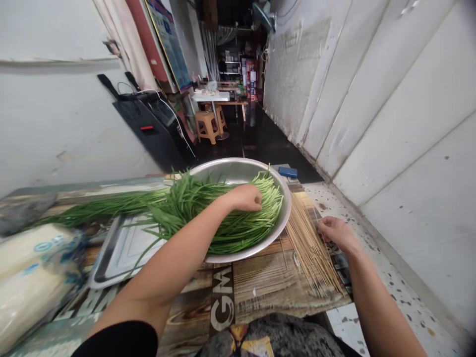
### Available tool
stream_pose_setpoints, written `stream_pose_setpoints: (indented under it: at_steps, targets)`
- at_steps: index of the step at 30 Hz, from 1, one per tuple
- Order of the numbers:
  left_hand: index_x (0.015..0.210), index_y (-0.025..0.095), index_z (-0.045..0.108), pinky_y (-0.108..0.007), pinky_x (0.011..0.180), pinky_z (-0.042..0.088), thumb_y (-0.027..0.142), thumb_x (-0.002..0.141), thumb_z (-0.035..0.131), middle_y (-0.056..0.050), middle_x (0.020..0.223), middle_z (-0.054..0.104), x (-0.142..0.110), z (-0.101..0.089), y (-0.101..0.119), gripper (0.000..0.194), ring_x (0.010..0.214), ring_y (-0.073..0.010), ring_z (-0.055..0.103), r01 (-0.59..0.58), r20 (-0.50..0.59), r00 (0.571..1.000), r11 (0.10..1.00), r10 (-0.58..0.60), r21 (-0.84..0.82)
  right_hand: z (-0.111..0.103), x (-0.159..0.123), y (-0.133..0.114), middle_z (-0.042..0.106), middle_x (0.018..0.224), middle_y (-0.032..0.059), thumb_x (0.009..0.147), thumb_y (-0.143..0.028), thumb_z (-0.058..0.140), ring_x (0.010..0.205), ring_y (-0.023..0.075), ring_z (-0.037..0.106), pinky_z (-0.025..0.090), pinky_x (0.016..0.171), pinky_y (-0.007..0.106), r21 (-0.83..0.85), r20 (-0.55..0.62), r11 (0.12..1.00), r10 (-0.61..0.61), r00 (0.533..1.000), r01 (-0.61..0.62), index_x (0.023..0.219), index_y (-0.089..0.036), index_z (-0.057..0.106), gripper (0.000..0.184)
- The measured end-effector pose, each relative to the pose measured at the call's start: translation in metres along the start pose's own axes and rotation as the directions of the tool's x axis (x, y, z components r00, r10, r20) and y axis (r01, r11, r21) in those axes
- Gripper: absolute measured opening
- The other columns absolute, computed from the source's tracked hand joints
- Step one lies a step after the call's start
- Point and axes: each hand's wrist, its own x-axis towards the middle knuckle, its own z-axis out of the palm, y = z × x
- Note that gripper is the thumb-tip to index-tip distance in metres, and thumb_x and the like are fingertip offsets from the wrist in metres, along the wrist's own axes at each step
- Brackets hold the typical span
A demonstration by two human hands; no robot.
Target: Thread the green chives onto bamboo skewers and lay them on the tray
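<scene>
Centrally, metal bowl [234, 171]: set on the wood-patterned tabletop [266, 295] and heaped with long green stalks [193, 201], their pale ends turned to the right and their leafy ends to the left.
Left hand [246, 198]: laid over the stalks in the bowl, near the pale ends, with the fingers curled; whether any stalk is grasped by the grip cannot be told.
Right hand [336, 231]: held at the right edge of the wooden sticks [308, 235], thumb and fingers drawn close together; whether a stick is pinched in this grip cannot be told.
Wooden sticks: spread lengthwise on the tabletop, just to the right of the bowl.
Tray [130, 243]: placed to the left of the bowl and partly overhung by leaves.
Loose greens [106, 207]: stretched across the tabletop beyond the tray, reaching to the leafy side of the bowl.
Plastic bag [35, 280]: printed in blue, filled with something pale, and cut off by the left edge of view.
Blue object [287, 172]: positioned near the bowl's far right rim.
Stools [207, 125]: placed on the dark floor [256, 129] in the background.
</scene>
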Motion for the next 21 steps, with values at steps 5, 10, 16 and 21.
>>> stream_pose_setpoints:
  at_steps: [5, 10, 16, 21]
  targets:
    - [0.079, 0.019, 0.075, -0.023, 0.060, 0.039, 0.024, 0.070, 0.061, -0.002, 0.075, 0.071, 0.003, 0.008, 0.001, 0.017, 0.068, -0.0148, 0.060, -0.009, -0.092, 0.996, 0.997, 0.001, -0.076, -0.001, -0.012, -0.014, 0.047, 0.046, -0.0073, 0.071, -0.026, 0.053, 0.037, 0.0086, 0.038, 0.029, 0.039, 0.021, 0.164, -0.191, 0.983, -0.049, 0.980, 0.081, 0.088, -0.016, 0.064, 0.022]
    - [0.081, 0.018, 0.072, -0.023, 0.058, 0.038, 0.020, 0.066, 0.060, -0.002, 0.078, 0.071, 0.006, 0.014, 0.005, 0.020, 0.066, -0.0143, 0.059, 0.006, -0.090, 0.996, 0.995, -0.016, -0.101, 0.009, -0.046, -0.047, 0.043, 0.044, -0.0094, 0.081, -0.043, 0.055, 0.035, 0.0086, 0.034, 0.025, 0.036, 0.021, 0.361, -0.203, 0.886, -0.229, 0.952, 0.290, 0.121, -0.014, 0.060, 0.050]
    - [0.080, 0.018, 0.068, -0.022, 0.060, 0.039, 0.024, 0.068, 0.062, 0.000, 0.077, 0.069, 0.007, 0.015, 0.006, 0.015, 0.069, -0.0137, 0.058, 0.010, -0.114, 0.993, 0.987, -0.028, -0.162, 0.035, -0.083, -0.078, 0.063, 0.070, -0.0025, 0.077, -0.042, 0.060, 0.034, 0.0048, 0.041, 0.031, 0.034, 0.020, 0.551, 0.000, 0.782, -0.351, 0.936, 0.293, 0.105, -0.017, 0.057, 0.038]
    - [0.078, 0.016, 0.066, -0.022, 0.061, 0.040, 0.022, 0.068, 0.063, 0.001, 0.073, 0.066, 0.011, 0.021, 0.003, 0.012, 0.067, -0.0126, 0.056, -0.026, -0.166, 0.986, 0.956, -0.024, -0.293, 0.047, -0.084, -0.076, 0.063, 0.073, -0.0054, 0.078, -0.033, 0.055, 0.031, 0.0045, 0.042, 0.030, 0.032, 0.018, 0.600, 0.087, 0.761, -0.370, 0.925, 0.248, 0.118, -0.019, 0.047, 0.043]
